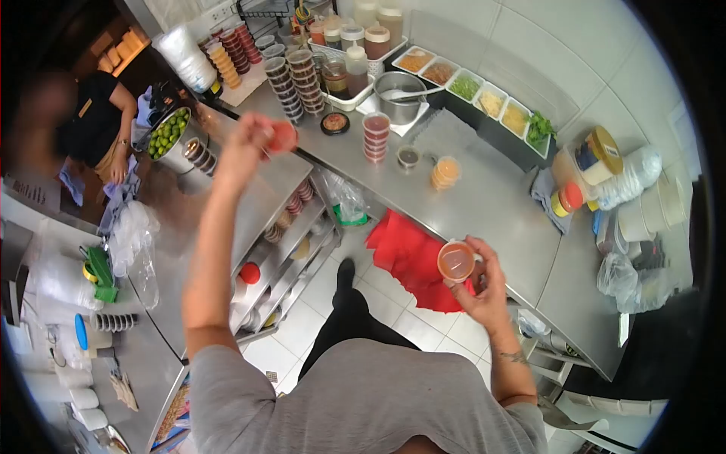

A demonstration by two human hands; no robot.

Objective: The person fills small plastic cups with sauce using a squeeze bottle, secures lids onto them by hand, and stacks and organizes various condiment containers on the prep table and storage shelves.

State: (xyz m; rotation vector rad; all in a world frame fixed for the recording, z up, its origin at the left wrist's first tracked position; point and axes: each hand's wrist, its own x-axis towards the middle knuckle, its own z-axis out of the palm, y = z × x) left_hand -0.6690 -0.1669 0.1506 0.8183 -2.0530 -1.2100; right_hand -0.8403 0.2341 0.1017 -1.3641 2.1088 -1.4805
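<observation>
My left hand [248, 144] is raised over the counter on the left, its fingers closed on a small sauce cup with red contents [283, 137]; both are smeared by motion. Lower and to the right, my right hand [484, 281] grips a clear sauce cup with orange-brown sauce [456, 262], in front of the counter edge. Beyond it on the steel counter stand a stack of red sauce cups [376, 138], a cup of dark sauce [408, 157] and a short stack of orange sauce cups [446, 173].
Tall stacks of dark sauce cups [305, 82] and a metal pot [401, 97] stand farther back, beside trays of toppings [465, 87]. A pot of limes [169, 136] sits at left, near another person [97, 121]. Red cloth-like material [401, 261] hangs below the counter edge.
</observation>
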